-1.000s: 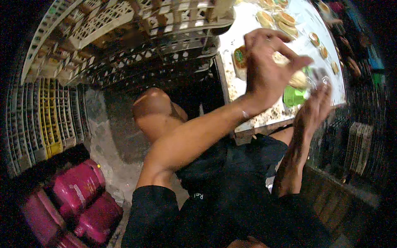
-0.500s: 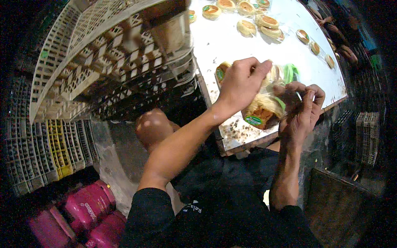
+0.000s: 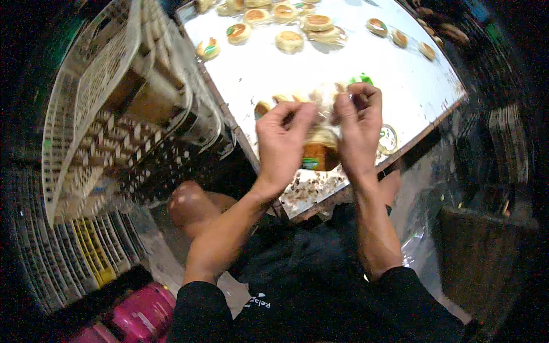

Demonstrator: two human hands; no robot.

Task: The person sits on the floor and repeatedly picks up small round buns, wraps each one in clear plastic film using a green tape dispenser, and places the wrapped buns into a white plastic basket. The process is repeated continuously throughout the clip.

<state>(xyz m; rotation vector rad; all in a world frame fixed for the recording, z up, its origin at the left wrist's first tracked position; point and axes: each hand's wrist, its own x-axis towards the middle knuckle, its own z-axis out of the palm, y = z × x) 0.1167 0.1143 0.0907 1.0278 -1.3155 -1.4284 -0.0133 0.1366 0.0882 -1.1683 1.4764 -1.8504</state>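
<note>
Near the front corner of the white table [image 3: 320, 66], my left hand [image 3: 283, 137] and my right hand [image 3: 359, 128] are raised on either side of a see-through plastic bag [image 3: 325, 106]. The fingers of each hand are pinched at its upper part, smeared a little by motion. Inside the bag's lower end sits a round browned bun [image 3: 326, 157] with a green label [image 3: 310, 163]. A few more buns [image 3: 262, 108] lie just beyond my left hand, partly covered by it. Past my right fingertips is a bright green piece [image 3: 360, 79], too blurred to name.
Several bagged buns [image 3: 289, 41] lie across the far table, with a short row [image 3: 399, 39] at the right. A round, pale flat thing [image 3: 388, 139] is by the right edge. Plastic crates [image 3: 91, 114] stand left, above pink gas cylinders [image 3: 146, 308]. Another person's arm [image 3: 449, 31] shows far right.
The view has shifted, showing more of the table. Both hands have come to a similar height at the bag's upper part; my right fingers, spread before, are now pinched in.
</note>
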